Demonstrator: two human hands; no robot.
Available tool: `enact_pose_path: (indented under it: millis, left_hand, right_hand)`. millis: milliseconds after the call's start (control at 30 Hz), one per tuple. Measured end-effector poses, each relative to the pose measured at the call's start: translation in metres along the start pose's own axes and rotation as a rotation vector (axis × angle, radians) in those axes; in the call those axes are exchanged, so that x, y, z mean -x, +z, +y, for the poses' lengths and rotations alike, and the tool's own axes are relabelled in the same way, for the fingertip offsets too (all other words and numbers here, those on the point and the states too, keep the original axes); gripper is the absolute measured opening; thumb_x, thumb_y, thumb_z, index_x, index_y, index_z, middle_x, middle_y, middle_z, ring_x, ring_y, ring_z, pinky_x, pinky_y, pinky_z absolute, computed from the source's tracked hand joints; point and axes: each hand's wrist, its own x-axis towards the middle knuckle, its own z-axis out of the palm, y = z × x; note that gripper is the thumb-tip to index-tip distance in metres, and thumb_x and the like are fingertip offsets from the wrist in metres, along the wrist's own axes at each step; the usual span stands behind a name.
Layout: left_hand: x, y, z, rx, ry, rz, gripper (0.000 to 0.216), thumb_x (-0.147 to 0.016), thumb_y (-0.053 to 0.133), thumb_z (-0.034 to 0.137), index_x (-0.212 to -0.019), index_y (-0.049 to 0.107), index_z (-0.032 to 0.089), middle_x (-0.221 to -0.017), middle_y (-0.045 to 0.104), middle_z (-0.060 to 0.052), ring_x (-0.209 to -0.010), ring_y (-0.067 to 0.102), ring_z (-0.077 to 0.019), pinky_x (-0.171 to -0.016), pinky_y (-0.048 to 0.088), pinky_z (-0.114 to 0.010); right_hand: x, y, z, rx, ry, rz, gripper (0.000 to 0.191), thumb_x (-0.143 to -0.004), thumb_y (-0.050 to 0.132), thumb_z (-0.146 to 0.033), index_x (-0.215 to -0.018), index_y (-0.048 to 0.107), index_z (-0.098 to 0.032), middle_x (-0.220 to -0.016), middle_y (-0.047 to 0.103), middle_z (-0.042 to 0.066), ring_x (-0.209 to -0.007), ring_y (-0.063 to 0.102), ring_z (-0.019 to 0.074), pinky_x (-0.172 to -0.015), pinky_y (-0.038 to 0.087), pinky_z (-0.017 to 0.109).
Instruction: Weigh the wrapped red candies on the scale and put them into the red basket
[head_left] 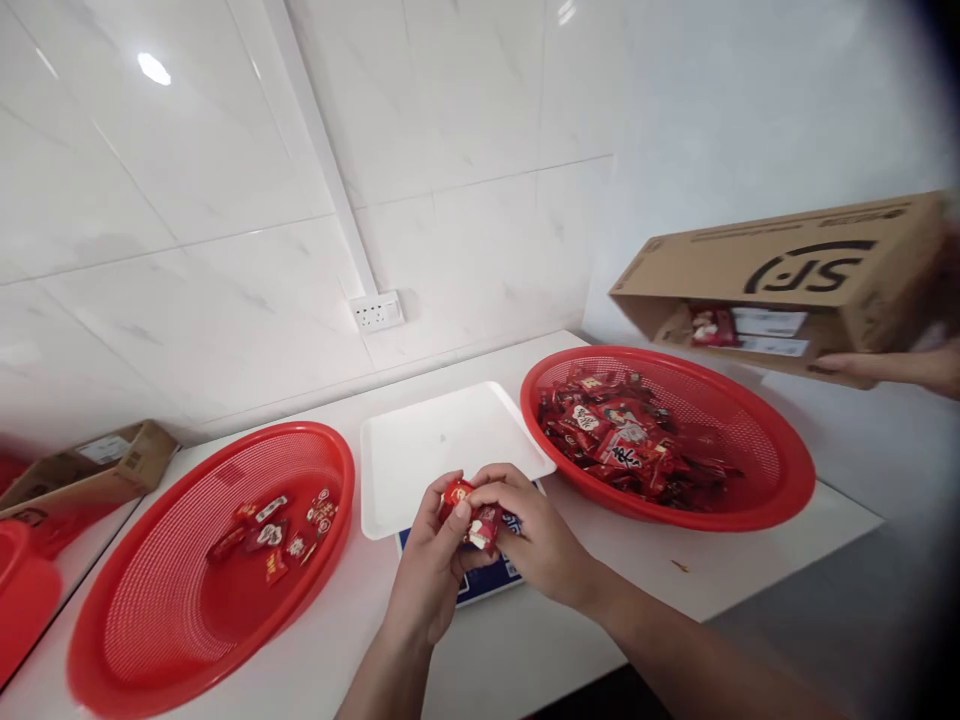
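My left hand [427, 570] and my right hand [529, 535] meet in front of me, both closed on small red snack packets [472, 515] held between the fingers. They hover just over the near edge of a white tray [442, 445] that sits on a blue-faced scale [480, 585]. A red mesh basket [780, 490] to the right holds a heap of red packets [619, 435]. A second red mesh basket [150, 620] to the left holds several packets [274, 525].
Another person's hand [900, 368] at the right edge holds a tilted brown cardboard box [787, 275] above the right basket, with packets inside. A cardboard box [90, 465] lies at far left. A wall socket [377, 311] sits behind the white counter [720, 570].
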Motion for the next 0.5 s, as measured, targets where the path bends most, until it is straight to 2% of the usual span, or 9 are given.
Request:
enact_pose_path:
  millis: [100, 233, 400, 500]
  left_hand:
    - [0.0, 0.003, 0.004, 0.03, 0.035, 0.026, 0.05, -0.07, 0.078, 0.035, -0.111, 0.053, 0.023, -0.086, 0.062, 0.001, -0.066, 0.06, -0.0084, -0.053, 0.051, -0.016]
    - [0.0, 0.003, 0.005, 0.044, 0.072, 0.017, 0.05, -0.069, 0.079, 0.033, -0.11, 0.052, 0.022, -0.087, 0.063, 0.001, -0.066, 0.061, -0.0092, -0.053, 0.051, -0.017]
    - [-0.001, -0.008, 0.006, -0.026, 0.141, 0.08, 0.052, -0.068, 0.078, 0.035, -0.111, 0.051, 0.022, -0.088, 0.065, 0.0, -0.066, 0.062, -0.0114, -0.052, 0.053, -0.021]
    - [-0.004, -0.02, 0.012, -0.066, 0.207, 0.162, 0.053, -0.068, 0.078, 0.036, -0.11, 0.05, 0.022, -0.088, 0.064, 0.0, -0.067, 0.063, -0.0119, -0.054, 0.054, -0.021]
  right_hand:
    - [-0.003, -0.003, -0.002, -0.116, 0.101, -0.018, 0.03, -0.082, 0.05, -0.012, -0.102, 0.065, -0.027, -0.109, 0.056, 0.004, -0.106, 0.055, 0.0166, -0.093, 0.046, 0.032]
    - [-0.002, -0.003, 0.002, -0.254, 0.243, -0.02, 0.028, -0.082, 0.055, -0.021, -0.107, 0.066, -0.029, -0.116, 0.058, 0.003, -0.113, 0.053, 0.0186, -0.099, 0.043, 0.034]
    - [-0.005, 0.001, 0.016, -0.587, 0.517, 0.045, 0.033, -0.079, 0.065, -0.039, -0.11, 0.064, -0.026, -0.115, 0.064, 0.005, -0.11, 0.058, 0.0227, -0.098, 0.045, 0.04]
    - [-0.017, 0.005, 0.028, -0.603, 0.552, 0.089, 0.038, -0.077, 0.066, -0.042, -0.11, 0.061, -0.024, -0.116, 0.065, 0.005, -0.109, 0.059, 0.0226, -0.1, 0.044, 0.042]
